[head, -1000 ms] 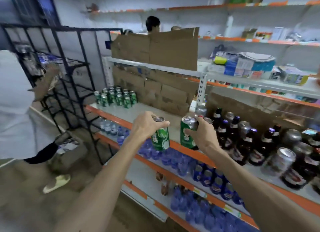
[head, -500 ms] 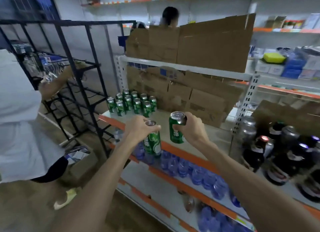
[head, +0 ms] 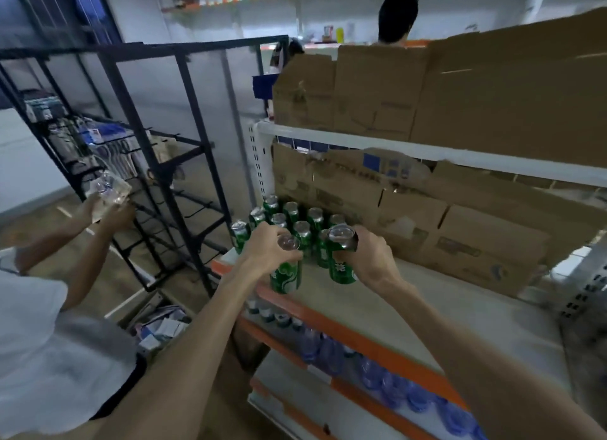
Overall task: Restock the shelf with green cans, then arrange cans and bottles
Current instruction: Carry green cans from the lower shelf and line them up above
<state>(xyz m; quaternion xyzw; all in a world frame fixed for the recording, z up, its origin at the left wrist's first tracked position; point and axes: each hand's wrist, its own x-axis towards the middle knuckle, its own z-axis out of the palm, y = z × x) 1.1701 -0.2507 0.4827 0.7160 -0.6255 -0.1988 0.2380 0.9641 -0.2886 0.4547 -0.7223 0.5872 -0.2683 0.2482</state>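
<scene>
**newbie:** where do those two go?

**me:** Left hand [head: 266,249] is wrapped round one green can [head: 286,277] and right hand [head: 369,260] round a second can [head: 341,270]. Both sit at 6 o'clock of the can group [head: 289,217] on the shelf [head: 427,311]. I'd set them down upright, flush with the front row.

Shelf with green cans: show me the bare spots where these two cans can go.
Bare shelf runs right of the standing green cans, between the cardboard boxes behind and the orange front edge, widest beyond the right hand. The left corner is crowded: cans stand packed there, with the left hand and both held cans just in front.
</scene>
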